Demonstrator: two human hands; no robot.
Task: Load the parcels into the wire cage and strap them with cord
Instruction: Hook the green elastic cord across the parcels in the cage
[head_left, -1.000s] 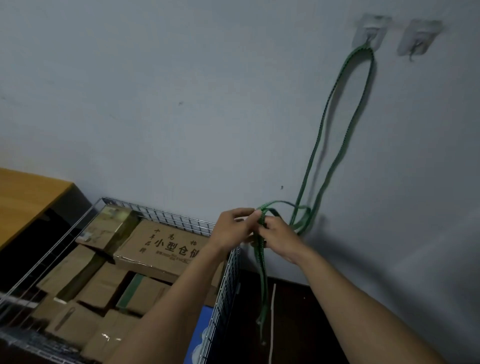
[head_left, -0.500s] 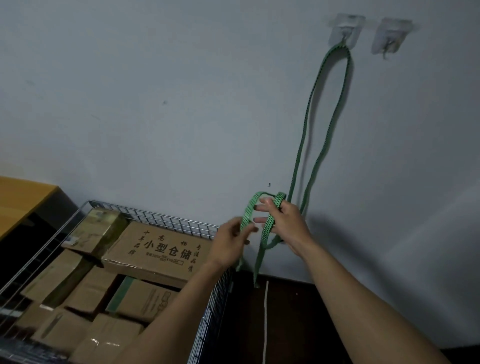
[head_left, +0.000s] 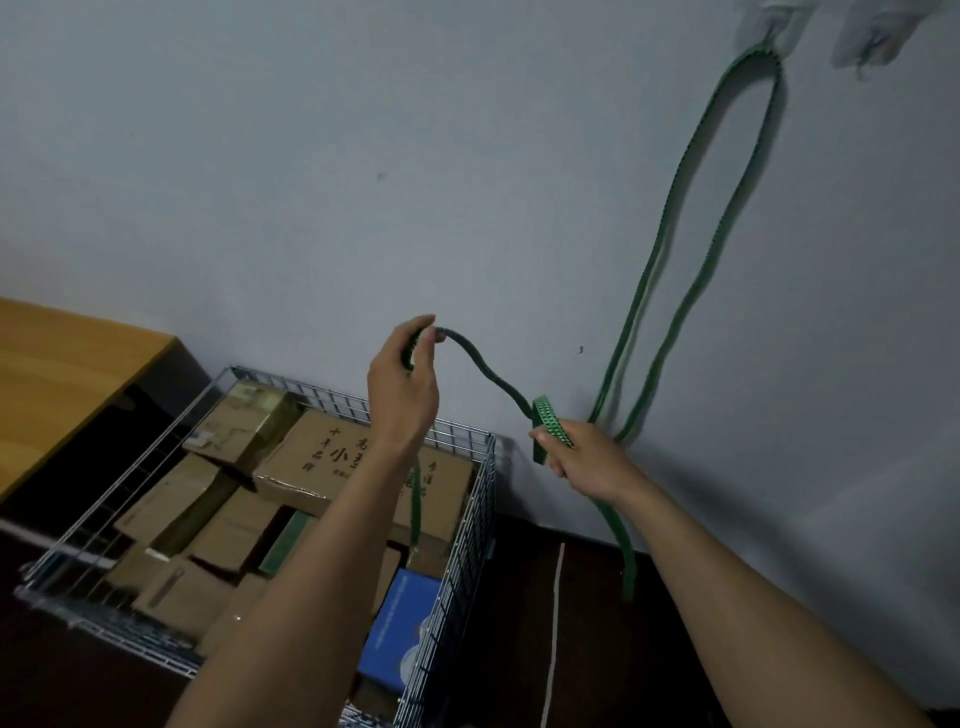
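Nearest to me, both forearms reach forward over the dark floor (head_left: 519, 649). A thin white strip (head_left: 554, 623) lies on that floor, just right of the cage.

The cage (head_left: 470, 545) stands at near left against the wall. The parcels (head_left: 332, 457) lie inside it, brown cartons packed close and overlapping at mixed angles. A blue box (head_left: 400, 629) stands in the near right corner, against the wire side.

My left hand (head_left: 402, 387) is raised above the far right corner of the cage. Its thumb and fingertips pinch the cord (head_left: 483, 366). One free end of the cord hangs from this hand, down in front of the cartons.

My right hand (head_left: 582, 460) is lower and to the right, clear of the cage. Its fingers are curled around a folded bight of the cord, which stands up above the fist. The cord sags in an arc between the two hands. A second strand hangs below the right hand to the floor.

Farther on, a long loop of the cord runs up the wall (head_left: 363, 156) to a hook (head_left: 774, 23) at top right. A second hook (head_left: 872, 36) is mounted just right of it. A wooden desk (head_left: 67, 364) stands at far left.
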